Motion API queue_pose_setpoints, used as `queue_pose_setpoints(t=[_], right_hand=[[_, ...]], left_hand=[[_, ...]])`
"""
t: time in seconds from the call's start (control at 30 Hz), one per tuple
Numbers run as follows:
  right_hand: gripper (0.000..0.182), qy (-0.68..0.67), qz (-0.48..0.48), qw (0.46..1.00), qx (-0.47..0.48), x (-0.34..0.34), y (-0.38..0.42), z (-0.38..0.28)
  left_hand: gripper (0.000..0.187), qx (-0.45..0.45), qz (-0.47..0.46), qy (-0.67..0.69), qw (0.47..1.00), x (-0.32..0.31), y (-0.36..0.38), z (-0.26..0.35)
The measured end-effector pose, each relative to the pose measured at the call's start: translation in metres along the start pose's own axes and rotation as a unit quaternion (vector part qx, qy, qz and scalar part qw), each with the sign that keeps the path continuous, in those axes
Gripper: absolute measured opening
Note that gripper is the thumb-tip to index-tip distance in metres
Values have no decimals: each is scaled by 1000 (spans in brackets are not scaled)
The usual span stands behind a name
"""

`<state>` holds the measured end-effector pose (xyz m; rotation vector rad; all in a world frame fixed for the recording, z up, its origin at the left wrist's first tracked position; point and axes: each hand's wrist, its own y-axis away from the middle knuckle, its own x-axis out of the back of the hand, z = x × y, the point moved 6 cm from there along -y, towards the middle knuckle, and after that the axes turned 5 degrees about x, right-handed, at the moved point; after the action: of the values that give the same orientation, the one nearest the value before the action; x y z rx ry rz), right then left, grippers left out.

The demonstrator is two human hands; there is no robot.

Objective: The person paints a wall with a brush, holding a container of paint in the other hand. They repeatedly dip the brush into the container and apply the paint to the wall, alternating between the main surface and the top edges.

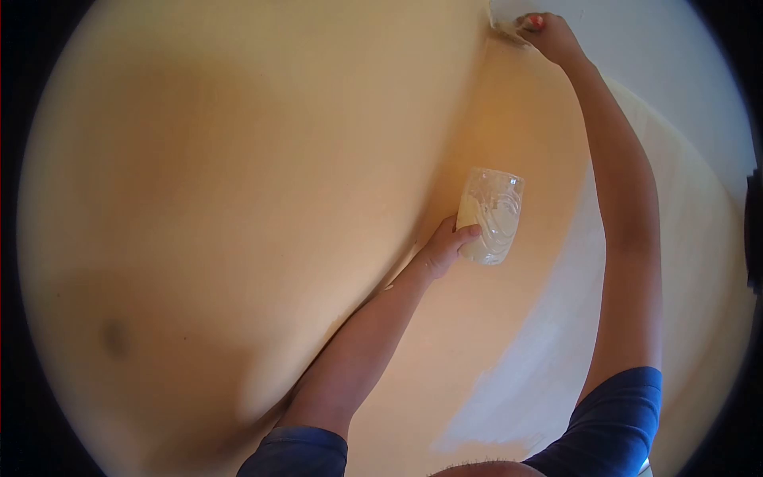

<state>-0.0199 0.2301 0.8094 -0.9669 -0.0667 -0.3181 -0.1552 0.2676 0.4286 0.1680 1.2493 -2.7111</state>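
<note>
Cream-coloured paste [501,219], coating one clear container [494,248]: just off centre toward 3 o'clock, slightly tilted, grasped at its side by the left hand [455,241], thumb in front.

Tool [509,34], one, red on its handle, type unclear: at 1 o'clock, clenched in the right hand [554,38], its head against a peach-toned wall [509,103].

Whitish patch [517,381]: toward 5 o'clock.
</note>
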Motion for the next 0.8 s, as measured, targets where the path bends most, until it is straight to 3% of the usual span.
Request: queue_pose_setpoints(t=[0.13, 0.33, 0.47, 0.57, 0.67, 0.73, 0.8], right_hand=[[25, 126, -42, 991, 3, -11, -26, -17], [25, 203, -68, 976, 44, -29, -43, -20], [27, 214, -56, 972, 81, -19, -43, -23], [29, 131, -102, 986, 8, -15, -33, -25], [28, 174, -127, 977, -5, -21, -23, -26], [26, 233, -77, 969, 42, -24, -22, -31], [25, 217, -98, 971, 12, -19, -22, -34]], left_hand=[[66, -4, -13, 18, 1000, 1, -2, -1], [63, -12, -18, 17, 1000, -1, -2, 1], [62, -21, -26, 21, 999, -6, -1, 4], [62, -20, -17, 14, 1000, -3, 0, 4], [62, -16, -27, 20, 999, -3, -2, 0], [62, -20, -33, 22, 999, -3, -2, 1], [62, -16, -20, 15, 1000, -3, -2, 2]])
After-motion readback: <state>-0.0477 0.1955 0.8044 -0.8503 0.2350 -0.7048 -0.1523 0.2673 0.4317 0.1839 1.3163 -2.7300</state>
